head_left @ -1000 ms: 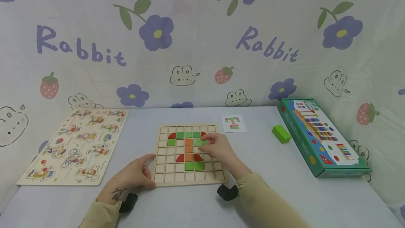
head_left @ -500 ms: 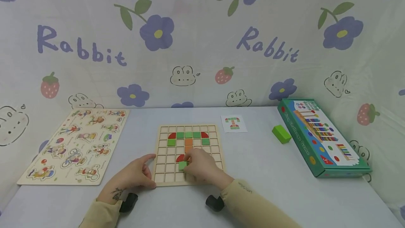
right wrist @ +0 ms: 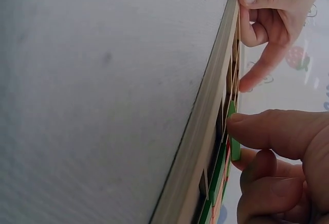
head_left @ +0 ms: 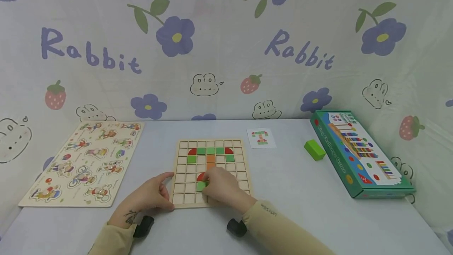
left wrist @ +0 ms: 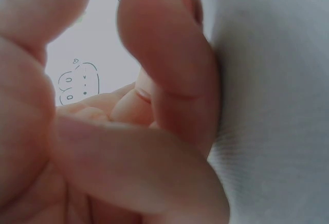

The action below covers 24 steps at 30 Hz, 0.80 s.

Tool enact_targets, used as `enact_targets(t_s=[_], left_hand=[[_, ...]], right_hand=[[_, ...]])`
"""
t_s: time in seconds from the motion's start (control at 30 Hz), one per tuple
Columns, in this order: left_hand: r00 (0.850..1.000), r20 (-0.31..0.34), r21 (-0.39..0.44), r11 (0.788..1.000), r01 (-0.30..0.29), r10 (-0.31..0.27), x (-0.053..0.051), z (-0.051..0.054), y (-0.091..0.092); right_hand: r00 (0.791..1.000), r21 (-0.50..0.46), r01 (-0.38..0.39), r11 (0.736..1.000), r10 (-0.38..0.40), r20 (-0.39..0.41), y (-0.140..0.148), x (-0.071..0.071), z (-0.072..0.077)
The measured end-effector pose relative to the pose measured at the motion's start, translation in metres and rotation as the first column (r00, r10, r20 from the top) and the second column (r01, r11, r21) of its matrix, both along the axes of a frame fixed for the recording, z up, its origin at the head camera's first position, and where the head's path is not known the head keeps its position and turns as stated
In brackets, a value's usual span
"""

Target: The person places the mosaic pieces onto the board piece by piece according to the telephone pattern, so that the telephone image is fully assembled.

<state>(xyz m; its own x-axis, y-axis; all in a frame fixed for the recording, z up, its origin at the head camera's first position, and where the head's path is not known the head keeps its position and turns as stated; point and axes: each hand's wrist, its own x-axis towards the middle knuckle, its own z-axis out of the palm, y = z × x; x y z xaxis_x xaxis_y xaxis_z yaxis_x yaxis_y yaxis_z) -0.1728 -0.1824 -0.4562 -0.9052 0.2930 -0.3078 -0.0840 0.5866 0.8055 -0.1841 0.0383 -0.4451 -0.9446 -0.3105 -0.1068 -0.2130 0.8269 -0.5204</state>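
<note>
A wooden grid board (head_left: 212, 206) lies on the table, with red, green and orange tiles set in its cells. My right hand (head_left: 226, 186) pinches a green square tile (head_left: 201, 186) between thumb and fingertip over a lower cell. In the right wrist view this green tile (right wrist: 234, 131) tilts slightly at the board's surface. A red quarter-round tile (head_left: 200, 176) sits just above it; my hand hides the tiles to the right. My left hand (head_left: 150, 196) rests at the board's left edge, thumb by the near corner and index finger extended higher up, other fingers bent.
A pattern card (head_left: 261, 138) lies behind the board to the right. A green block (head_left: 314, 150) stands beside a green game box (head_left: 364, 152) at the right. A picture puzzle board (head_left: 85, 160) lies at the left. Patterned cloth hangs behind the table.
My right hand has moved left and toward me from the board's upper right, where a green tile now lies. The green tile now pinched has lowered slightly leftward. My left hand stays put.
</note>
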Motion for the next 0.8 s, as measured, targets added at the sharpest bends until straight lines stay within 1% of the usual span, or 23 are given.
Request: enact_targets(t_s=[0.23, 0.33, 0.43, 0.53, 0.63, 0.7, 0.8], left_hand=[[1.0, -0.002, 0.004, 1.0, 0.005, -0.005, 0.0, -0.001, 0.0], [1.0, -0.009, 0.006, 1.0, 0.014, -0.014, 0.0, -0.002, -0.001], [1.0, -0.016, 0.007, 1.0, 0.022, -0.022, 0.0, -0.002, -0.002], [1.0, -0.018, 0.007, 1.0, 0.025, -0.025, 0.0, -0.002, -0.002], [1.0, -0.013, 0.004, 1.0, 0.023, -0.023, -0.001, -0.002, -0.002], [1.0, -0.01, 0.002, 1.0, 0.021, -0.021, -0.001, -0.002, -0.002], [1.0, -0.005, -0.005, 1.0, 0.013, -0.013, -0.001, -0.001, -0.002]], right_hand=[[1.0, 0.012, -0.019, 1.0, 0.019, -0.016, -0.001, 0.001, 0.001], [1.0, -0.009, -0.021, 1.0, 0.021, -0.001, 0.0, 0.001, 0.003], [1.0, -0.06, -0.018, 0.998, 0.019, 0.011, 0.003, -0.001, 0.007], [1.0, -0.135, -0.01, 0.991, 0.011, 0.011, 0.007, -0.004, 0.011], [1.0, -0.214, 0.01, 0.977, -0.008, 0.008, 0.012, -0.008, 0.015], [1.0, -0.272, 0.023, 0.962, -0.022, 0.005, 0.015, -0.011, 0.017], [0.999, -0.325, 0.029, 0.945, -0.038, -0.023, 0.021, -0.016, 0.02]])
